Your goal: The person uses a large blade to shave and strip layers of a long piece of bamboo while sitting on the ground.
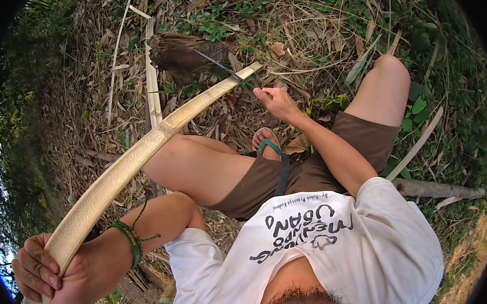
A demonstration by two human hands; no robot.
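The left hand (74, 270) is folded around the near end of the long pale strip (125, 169), which looks like bamboo. The right hand (280, 105) is closed on the handle of the knife (218, 65), and its thumb points forward. The strip runs obliquely upward, past the bent left leg (197, 168), and its narrow far end is above the dry leaves (314, 30). The blade crosses the strip near this far end; whether the edge already bites, I cannot tell.

In my opinion, the first danger is slipping. The strip looks smooth, and I see no firm support under its far end, so it could turn or spring when the blade presses. If the blade catches in the fibre and then comes loose suddenly, it could run along the strip toward the bare leg, or drop near the sandalled foot (268, 144). The blade's tip appears close to the brown log (174, 51), so a wide stroke might strike it and twist the knife. Also, too deep an angle could cut the thin end too much, and a raised splinter could hurt the left hand, which is bare
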